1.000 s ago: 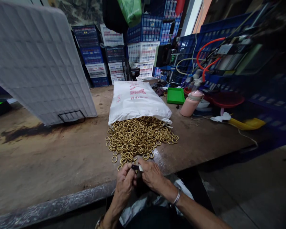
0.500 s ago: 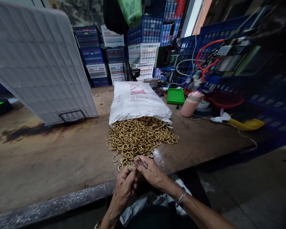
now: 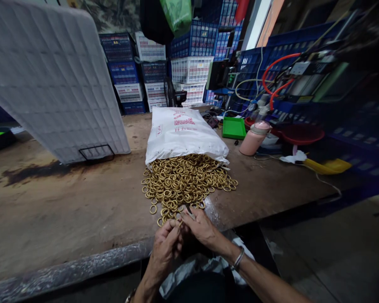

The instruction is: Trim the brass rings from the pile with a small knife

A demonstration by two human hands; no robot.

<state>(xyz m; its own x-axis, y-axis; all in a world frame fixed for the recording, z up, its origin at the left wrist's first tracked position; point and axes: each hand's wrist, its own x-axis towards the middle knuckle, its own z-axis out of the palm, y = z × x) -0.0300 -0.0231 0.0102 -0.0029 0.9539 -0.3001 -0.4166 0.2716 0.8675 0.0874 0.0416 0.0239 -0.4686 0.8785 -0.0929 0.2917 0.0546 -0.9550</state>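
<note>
Over the table's front edge, my left hand point(image 3: 166, 244) is closed, pinching a small brass-coloured ring point(image 3: 180, 224) between thumb and fingertips; most of the ring is hidden. My right hand point(image 3: 205, 230) is wrapped round a thin metal tool with a flat dark end point(image 3: 190, 211), its lower part covered by the palm. The fingertips of both hands meet at the ring. Just beyond them lies a heap of brass-coloured rings point(image 3: 180, 181), spilling from the mouth of a white woven sack point(image 3: 186, 132) with red print. A few loose rings point(image 3: 153, 209) lie at the heap's near left.
A tall white padded panel point(image 3: 60, 84) stands on the left of the wooden table point(image 3: 91, 210). To the right are a pink bottle point(image 3: 254, 139), a green tray point(image 3: 233, 128), a yellow scoop point(image 3: 330, 165) and a machine with red hoses point(image 3: 306, 82). Stacked crates point(image 3: 123, 71) stand behind.
The right hand has shifted slightly, and the tool's dark end now points up more clearly above its fingers. The left hand keeps its pinch. The whole view has moved a little.
</note>
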